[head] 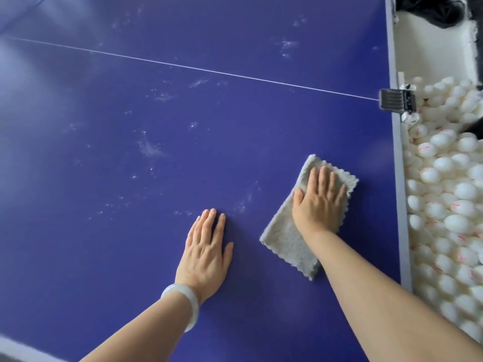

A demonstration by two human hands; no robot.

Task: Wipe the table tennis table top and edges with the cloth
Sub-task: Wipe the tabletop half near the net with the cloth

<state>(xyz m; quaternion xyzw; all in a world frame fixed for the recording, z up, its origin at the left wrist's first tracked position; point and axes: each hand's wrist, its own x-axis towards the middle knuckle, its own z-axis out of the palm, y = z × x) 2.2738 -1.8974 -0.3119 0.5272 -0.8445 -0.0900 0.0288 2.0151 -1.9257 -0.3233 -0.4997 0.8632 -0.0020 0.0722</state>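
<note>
So, folded grey cloth (288, 248) is pressed flat near the right edge of the tabletop (117, 244) by the right hand (320, 198), fingers straight, for full contact | left hand (206, 248) is laid flat, gripping nothing, likely as a brace | dusty smears (151, 150) are left further out

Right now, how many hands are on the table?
2. The left hand lies flat on the blue tabletop; the right hand presses the grey cloth beside it.

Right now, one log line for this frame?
right hand flat, pressing cloth on table | left hand flat on bare table | dust smudges beyond both hands | balls past right edge
</note>
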